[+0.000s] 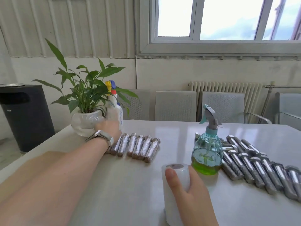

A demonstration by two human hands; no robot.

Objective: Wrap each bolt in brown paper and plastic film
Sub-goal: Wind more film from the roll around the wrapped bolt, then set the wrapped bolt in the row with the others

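Nearest the camera, the right hand (190, 194) grips an upright roll of plastic film (176, 191) at the near centre of the white table (123, 190), thumb laid on the roll's near face and fingers curled round its right side. Far left of the roll, a row of wrapped bolts (136, 148) lies side by side, their film shiny over brown paper ends. Over the left end of this row the left hand (109, 128) reaches, a wristwatch (101, 137) on its wrist; motion blur hides its fingers, so their state cannot be told. Under the left forearm, at the near left, lies a sheet of brown paper (32, 167). To the right, bare steel bolts (254, 167) lie in a loose diagonal row, heads far, threads near. Between roll and bare bolts stands a teal spray bottle (207, 154) holding green liquid. Beyond the left hand stand a potted plant (86, 101) in a clear round pot and a white trigger bottle (116, 106). Against the far wall stand grey chairs (175, 106), a radiator (226, 88) and, at left, a black bin (24, 115).
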